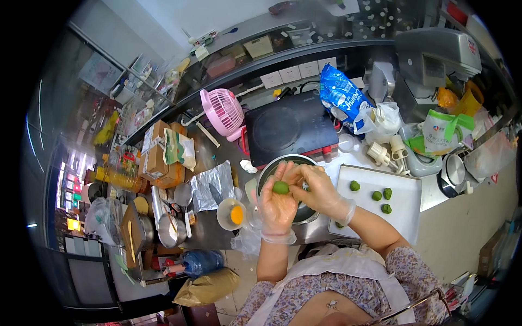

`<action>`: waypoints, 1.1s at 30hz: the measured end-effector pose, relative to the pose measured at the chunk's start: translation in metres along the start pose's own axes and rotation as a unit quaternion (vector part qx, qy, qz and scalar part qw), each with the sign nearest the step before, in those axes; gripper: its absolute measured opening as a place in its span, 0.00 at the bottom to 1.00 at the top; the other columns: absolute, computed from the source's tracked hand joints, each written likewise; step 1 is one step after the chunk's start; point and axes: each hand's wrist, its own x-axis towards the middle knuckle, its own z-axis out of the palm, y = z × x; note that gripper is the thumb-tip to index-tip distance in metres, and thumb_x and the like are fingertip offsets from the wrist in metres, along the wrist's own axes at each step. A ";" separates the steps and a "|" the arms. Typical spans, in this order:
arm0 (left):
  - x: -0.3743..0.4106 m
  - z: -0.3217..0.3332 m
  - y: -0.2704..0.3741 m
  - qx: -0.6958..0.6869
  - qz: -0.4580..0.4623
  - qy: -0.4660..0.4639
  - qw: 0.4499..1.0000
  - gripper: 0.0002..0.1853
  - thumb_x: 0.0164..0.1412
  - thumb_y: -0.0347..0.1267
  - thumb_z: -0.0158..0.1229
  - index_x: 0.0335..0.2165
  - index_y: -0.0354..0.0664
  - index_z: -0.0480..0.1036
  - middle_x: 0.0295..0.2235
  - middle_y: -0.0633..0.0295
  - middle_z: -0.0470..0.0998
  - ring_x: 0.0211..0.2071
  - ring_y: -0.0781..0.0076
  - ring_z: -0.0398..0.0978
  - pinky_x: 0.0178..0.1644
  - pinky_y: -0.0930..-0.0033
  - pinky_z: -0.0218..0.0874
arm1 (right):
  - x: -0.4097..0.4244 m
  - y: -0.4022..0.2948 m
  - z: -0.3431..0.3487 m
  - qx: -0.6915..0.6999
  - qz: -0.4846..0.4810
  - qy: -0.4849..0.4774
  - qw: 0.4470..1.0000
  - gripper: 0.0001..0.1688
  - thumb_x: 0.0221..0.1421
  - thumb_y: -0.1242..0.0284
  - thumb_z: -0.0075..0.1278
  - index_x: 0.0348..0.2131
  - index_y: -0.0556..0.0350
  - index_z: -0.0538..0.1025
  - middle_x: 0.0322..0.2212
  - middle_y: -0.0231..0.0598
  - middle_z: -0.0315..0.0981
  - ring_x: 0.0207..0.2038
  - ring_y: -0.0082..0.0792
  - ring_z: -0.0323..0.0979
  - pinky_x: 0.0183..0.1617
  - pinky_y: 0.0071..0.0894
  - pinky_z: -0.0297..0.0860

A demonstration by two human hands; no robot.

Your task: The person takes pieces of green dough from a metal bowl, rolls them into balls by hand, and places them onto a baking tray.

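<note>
My left hand [278, 203], in a clear plastic glove, is palm up with a smooth green dough ball [280, 187] resting at its fingers. From the right, my gloved right hand [322, 189] reaches over, its fingertips touching the ball's side. Both hands are above a round metal pan [299, 159], and they hide most of its inside. Beside my right wrist, a shallow tray [355, 216] with a white lining bears several rougher green dough lumps [377, 196]. Part of one lump shows under that wrist.
Behind the pan sits a black induction cooker [291, 122], with a pink fan [222, 112] to its left and a blue bag [342, 95] to its right. On the left stand a cup with something orange [230, 214], aluminium foil [212, 185] and a steel pot [171, 230].
</note>
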 end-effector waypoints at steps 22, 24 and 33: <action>0.007 -0.038 0.019 0.089 0.081 0.144 0.982 0.20 0.60 0.28 0.48 0.50 0.32 0.62 0.49 0.53 0.67 0.51 0.63 0.64 0.55 0.65 0.57 | 0.013 0.046 0.004 0.063 0.123 -0.066 0.988 0.17 0.55 0.70 0.47 0.44 0.59 0.71 0.44 0.47 0.69 0.47 0.38 0.67 0.49 0.31 0.62; 0.014 -0.006 0.001 0.148 0.056 0.048 0.986 0.23 0.62 0.31 0.45 0.54 0.33 0.56 0.53 0.53 0.62 0.55 0.62 0.59 0.59 0.64 0.50 | 0.011 0.033 0.006 0.046 0.039 -0.024 0.998 0.24 0.60 0.63 0.40 0.50 0.58 0.67 0.52 0.50 0.60 0.56 0.43 0.57 0.58 0.36 0.53; 0.022 0.042 -0.037 0.155 0.051 -0.003 0.987 0.36 0.64 0.52 0.29 0.59 0.36 0.48 0.60 0.57 0.52 0.62 0.64 0.47 0.64 0.63 0.34 | -0.009 -0.032 0.002 0.025 -0.088 0.124 0.988 0.29 0.62 0.64 0.30 0.56 0.67 0.57 0.58 0.61 0.46 0.63 0.53 0.42 0.63 0.46 0.41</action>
